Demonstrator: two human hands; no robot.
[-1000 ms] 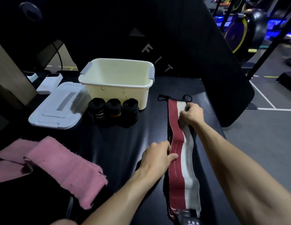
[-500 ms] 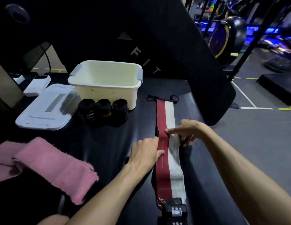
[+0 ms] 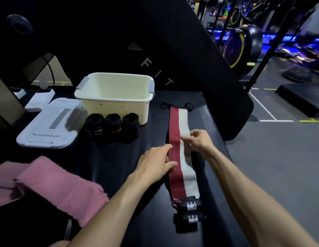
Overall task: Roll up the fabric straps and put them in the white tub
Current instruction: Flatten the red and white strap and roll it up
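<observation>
Bench (image 3: 109, 157): black padded top fills the lower centre of the frame.
Tub (image 3: 114, 97): white, upper centre, three black rolled straps (image 3: 112, 126) touching its front wall.
Strap (image 3: 180, 154): red and white, flat, running lengthwise right of centre.
Left hand (image 3: 155, 164): fingers straight, pressing the strap's red edge.
Right hand (image 3: 199, 141): thumb and fingers pinching the white edge.
</observation>
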